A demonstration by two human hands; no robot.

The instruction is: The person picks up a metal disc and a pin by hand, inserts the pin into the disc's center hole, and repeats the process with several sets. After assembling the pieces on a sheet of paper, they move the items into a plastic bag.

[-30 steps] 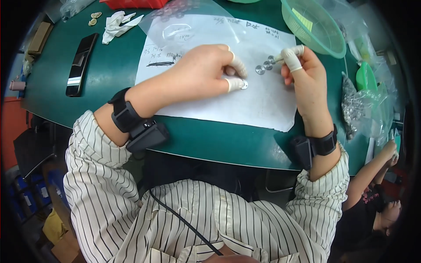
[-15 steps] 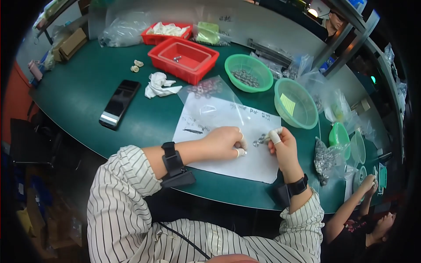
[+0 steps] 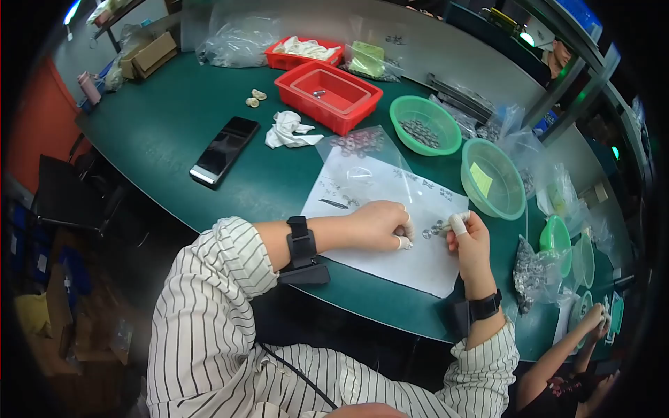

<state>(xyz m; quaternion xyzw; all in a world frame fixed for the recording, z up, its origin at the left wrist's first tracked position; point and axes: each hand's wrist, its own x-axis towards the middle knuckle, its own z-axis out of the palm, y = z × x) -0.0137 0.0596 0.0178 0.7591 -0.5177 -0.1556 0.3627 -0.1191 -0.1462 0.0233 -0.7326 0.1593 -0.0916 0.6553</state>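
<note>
My left hand (image 3: 380, 226) rests on a sheet of white paper (image 3: 421, 270), its fingers curled in and white finger cots on the tips. Whatever it may hold is hidden by the fingers. Small shiny metal discs (image 3: 431, 230) lie together on the paper between my two hands. At their right edge is my right hand (image 3: 472, 240), with finger cots on and its fingers closed at the discs; I cannot make out what is between them. A clear plastic bag (image 3: 369, 164) with several small round parts overlaps the far edge of the paper.
Beyond the paper stand a red tray (image 3: 293, 93), a green bowl of metal parts (image 3: 446, 115) and a green bowl with a yellow note (image 3: 512, 203). A black handheld device (image 3: 226, 152) and a crumpled white cloth (image 3: 287, 131) lie left. A co-worker's hands (image 3: 598, 319) show at right.
The view has shifted, so the whole table appears farther right and slightly lower. Both hands keep nearly the same place on the paper, with the discs still between them.
</note>
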